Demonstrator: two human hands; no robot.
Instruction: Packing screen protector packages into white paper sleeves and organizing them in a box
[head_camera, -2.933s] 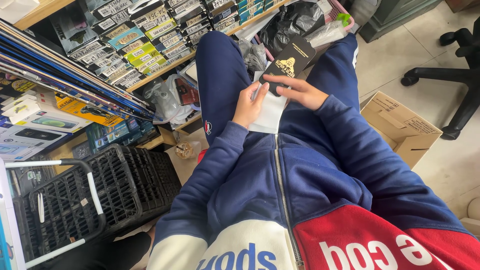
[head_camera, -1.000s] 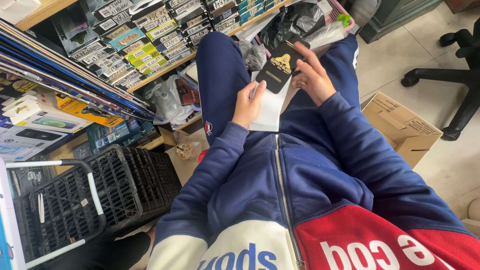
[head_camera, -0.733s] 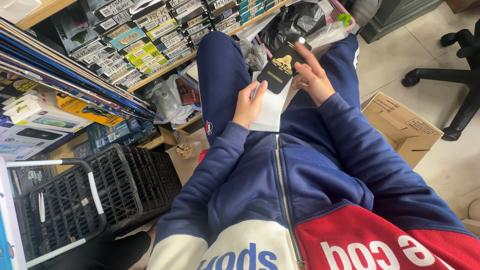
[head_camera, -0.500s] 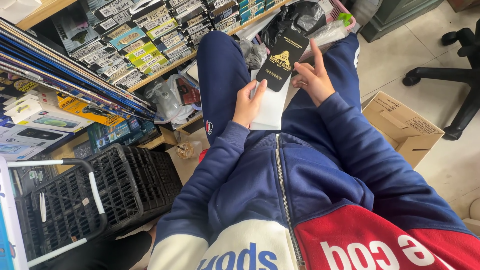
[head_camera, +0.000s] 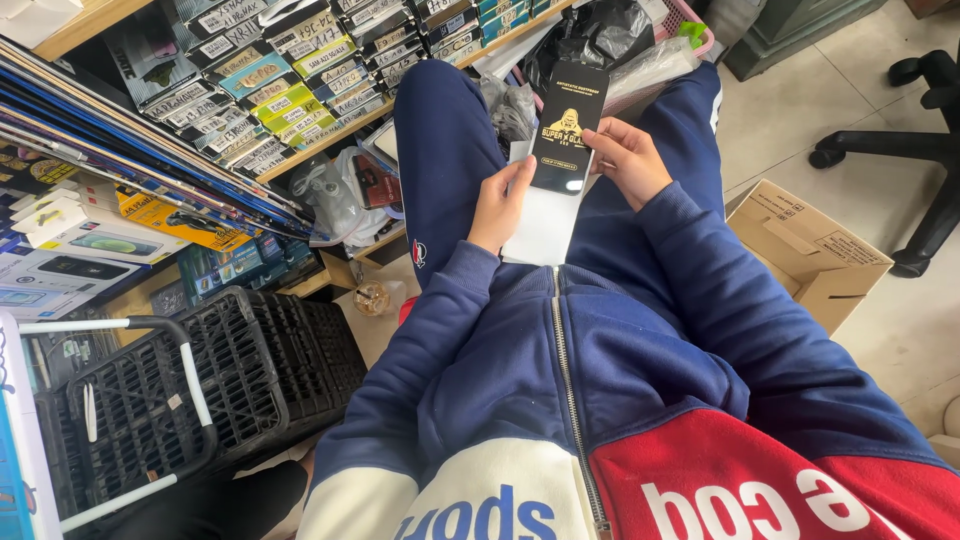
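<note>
While seated, left hand (head_camera: 500, 205) pinching white sleeve (head_camera: 540, 225), right hand (head_camera: 628, 160) gripping black packet (head_camera: 568, 125) upright

Black crate (head_camera: 250, 380), cardboard box (head_camera: 815, 250), office chair (head_camera: 915, 150)

Both arms reach forward over the lap, elbows bent, sleeves drawn down to the wrists. The left hand (head_camera: 500, 205) sits nearer and lower, palm turned inward, fingers curled and thumb pressed forward in a pinch. The right hand (head_camera: 628, 160) lies a little farther and higher, to the right, fingers bent and closed in a light grip, thumb pointing left.
</note>
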